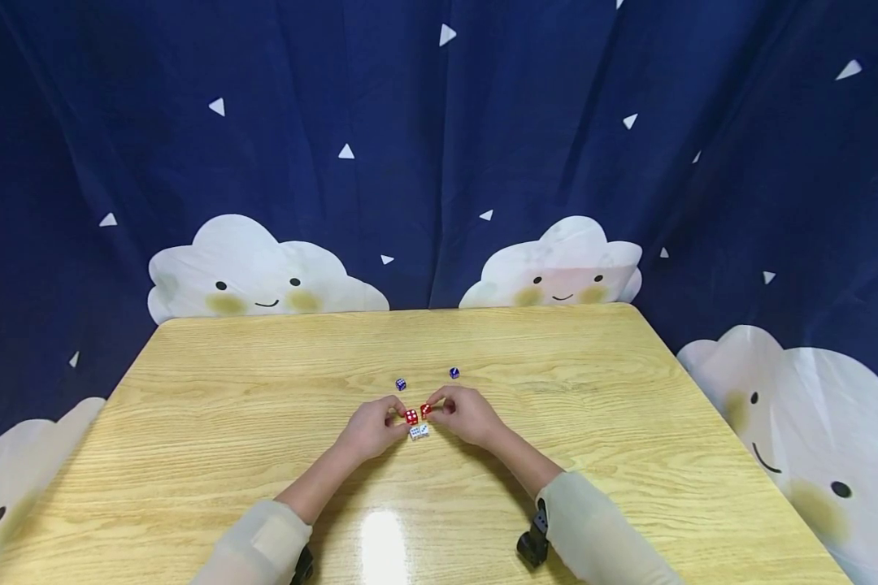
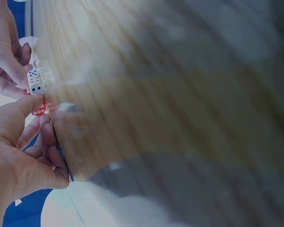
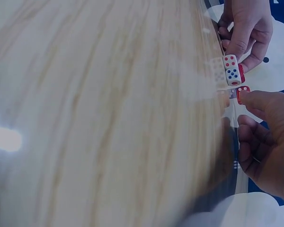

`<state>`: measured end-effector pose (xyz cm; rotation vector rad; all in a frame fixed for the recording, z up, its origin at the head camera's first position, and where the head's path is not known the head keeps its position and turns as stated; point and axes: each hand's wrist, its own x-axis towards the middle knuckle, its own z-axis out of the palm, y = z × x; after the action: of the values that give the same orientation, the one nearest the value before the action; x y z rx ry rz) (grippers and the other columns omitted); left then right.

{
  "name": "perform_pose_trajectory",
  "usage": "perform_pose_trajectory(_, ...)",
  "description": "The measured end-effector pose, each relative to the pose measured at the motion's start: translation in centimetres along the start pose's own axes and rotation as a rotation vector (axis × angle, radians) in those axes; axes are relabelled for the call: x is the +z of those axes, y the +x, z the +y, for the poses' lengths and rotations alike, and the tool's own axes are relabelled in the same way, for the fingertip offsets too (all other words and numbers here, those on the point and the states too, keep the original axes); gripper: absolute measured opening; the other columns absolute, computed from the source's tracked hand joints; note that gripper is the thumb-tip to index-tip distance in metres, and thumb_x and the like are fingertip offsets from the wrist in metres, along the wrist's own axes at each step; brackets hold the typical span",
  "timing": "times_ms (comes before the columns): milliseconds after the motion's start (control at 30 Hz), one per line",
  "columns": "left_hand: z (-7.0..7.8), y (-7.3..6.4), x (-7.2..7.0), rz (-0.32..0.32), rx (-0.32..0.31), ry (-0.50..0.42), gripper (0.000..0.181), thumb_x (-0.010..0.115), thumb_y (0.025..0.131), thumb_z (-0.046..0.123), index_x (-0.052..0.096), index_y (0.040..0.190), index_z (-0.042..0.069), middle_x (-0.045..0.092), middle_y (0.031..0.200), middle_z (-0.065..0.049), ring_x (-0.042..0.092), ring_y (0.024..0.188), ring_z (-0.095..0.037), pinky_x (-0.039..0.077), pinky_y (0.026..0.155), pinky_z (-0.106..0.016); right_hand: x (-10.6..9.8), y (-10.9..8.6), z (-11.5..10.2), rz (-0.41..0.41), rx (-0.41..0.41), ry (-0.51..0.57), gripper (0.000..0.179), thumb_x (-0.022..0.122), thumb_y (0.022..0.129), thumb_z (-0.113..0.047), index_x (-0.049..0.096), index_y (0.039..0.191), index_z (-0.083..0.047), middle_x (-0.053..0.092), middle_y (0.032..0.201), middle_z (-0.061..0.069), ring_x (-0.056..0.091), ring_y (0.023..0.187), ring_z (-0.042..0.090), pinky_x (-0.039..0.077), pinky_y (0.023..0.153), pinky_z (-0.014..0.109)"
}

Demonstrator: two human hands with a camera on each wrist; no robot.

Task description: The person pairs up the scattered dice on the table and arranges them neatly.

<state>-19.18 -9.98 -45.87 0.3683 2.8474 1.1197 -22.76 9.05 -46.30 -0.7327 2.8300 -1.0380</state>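
Both hands work close together at the middle of the table. My left hand (image 1: 371, 426) pinches a red die (image 1: 411, 417) between thumb and index finger. From the other side, my right hand (image 1: 466, 414) pinches a second red die (image 1: 426, 410), with a narrow gap between the two. Just in front of them, nearer to me, a white die (image 1: 415, 434) and another white die (image 1: 424, 430) sit side by side. In the right wrist view the right thumb lies against its red die (image 3: 243, 94), while the left hand's die is mostly behind the white dice (image 3: 233, 74).
Beyond the hands, a blue die (image 1: 401, 384) stands at the left and another blue die (image 1: 454, 373) farther right. The glossy wooden table (image 1: 249, 382) ends at a dark blue curtain (image 1: 410, 187) with white clouds. Small wrist cameras (image 1: 533, 543) sit under the sleeves.
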Motion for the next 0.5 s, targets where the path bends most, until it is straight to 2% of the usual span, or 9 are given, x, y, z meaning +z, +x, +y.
perform_pose_trajectory(500,-0.07,-0.13,-0.03,-0.008,0.001,-0.014,0.018,0.065,0.079,0.021,0.057,0.090,0.010,0.033,0.050,0.005,0.028,0.042,-0.008,0.022,0.039,-0.019,0.42,0.15,-0.27,-0.027,0.013,0.002,0.015,0.067,0.077,-0.025,0.065,0.090,-0.018,0.050,0.060,-0.007,0.040,0.051,0.004,0.034,0.047,0.018)
